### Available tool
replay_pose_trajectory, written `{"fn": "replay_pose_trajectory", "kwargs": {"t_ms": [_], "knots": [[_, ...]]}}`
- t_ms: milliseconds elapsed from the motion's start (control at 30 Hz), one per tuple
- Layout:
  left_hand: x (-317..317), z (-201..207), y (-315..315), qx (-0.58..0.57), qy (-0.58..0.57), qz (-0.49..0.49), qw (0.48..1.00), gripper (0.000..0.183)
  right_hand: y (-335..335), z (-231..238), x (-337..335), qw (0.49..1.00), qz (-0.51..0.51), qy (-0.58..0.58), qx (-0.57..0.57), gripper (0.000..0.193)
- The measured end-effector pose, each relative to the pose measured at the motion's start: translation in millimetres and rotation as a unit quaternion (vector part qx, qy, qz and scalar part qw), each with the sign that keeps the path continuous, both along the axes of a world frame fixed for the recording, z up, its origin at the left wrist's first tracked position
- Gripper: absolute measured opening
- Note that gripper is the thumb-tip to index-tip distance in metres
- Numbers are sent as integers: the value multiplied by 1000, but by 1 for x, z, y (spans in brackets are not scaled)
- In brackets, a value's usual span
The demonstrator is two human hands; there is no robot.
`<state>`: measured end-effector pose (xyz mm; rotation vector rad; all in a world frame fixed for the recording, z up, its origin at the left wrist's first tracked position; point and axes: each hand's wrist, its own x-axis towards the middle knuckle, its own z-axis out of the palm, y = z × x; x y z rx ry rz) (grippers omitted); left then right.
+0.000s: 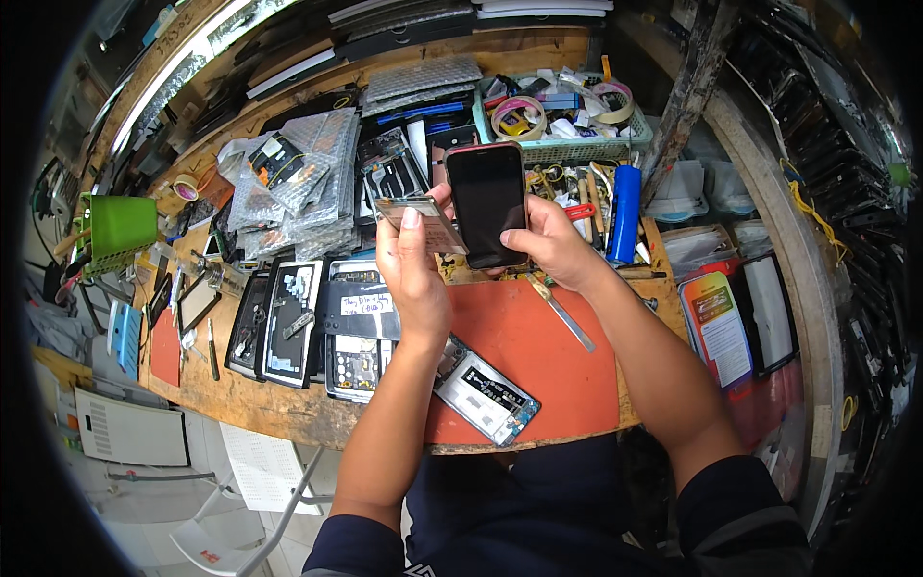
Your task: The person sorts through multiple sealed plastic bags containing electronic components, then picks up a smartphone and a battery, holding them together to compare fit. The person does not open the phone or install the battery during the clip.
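My left hand (415, 288) is closed on a thin grey rectangular part (435, 229) with fine print on it, the thumb lying across its face. What kind of part it is, I cannot make out for sure. Close beside it, my right hand (560, 245) grips a smartphone (486, 207) with a dark screen, held upright with the thumb on its lower right. Fingertips of the left hand come near the phone's left edge. Below, an opened phone (488, 396) with bare inner parts lies tilted on an orange mat (577, 385), partly behind my left forearm. A flat metal blade tool (562, 313) rests on the mat.
Left of the mat stand open trays (286, 322) of phone parts. Bubble-wrap packs (298, 183) are heaped behind them. At the back is a green basket (577, 149) with tape rolls; a blue cylinder (626, 213) stands among tools. A wooden post (694, 87) rises at right.
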<state>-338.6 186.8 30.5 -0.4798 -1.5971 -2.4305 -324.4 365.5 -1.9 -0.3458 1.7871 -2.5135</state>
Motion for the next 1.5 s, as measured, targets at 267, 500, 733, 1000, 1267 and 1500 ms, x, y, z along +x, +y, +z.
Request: {"fn": "replay_pose_trajectory", "kwargs": {"t_ms": [267,500,733,1000,1267,1500], "knots": [[0,1,-1,-6,0,4,1000,42,0,4,-2,999,25,-34,-34,24],[2,2,1,-4,-1,1,1000,42,1,3,0,998,28,-20,-57,27],[1,0,-2,5,0,-3,1000,41,1,8,2,997,44,-38,-55,27],[1,1,1,-9,1,5,1000,44,0,-2,-1,1000,-12,-16,-6,22],[0,-1,-3,17,5,-11,1000,34,0,3,-1,998,31,-29,-53,26],[2,2,0,28,2,-20,999,33,-1,7,2,998,19,-21,-54,32]]}}
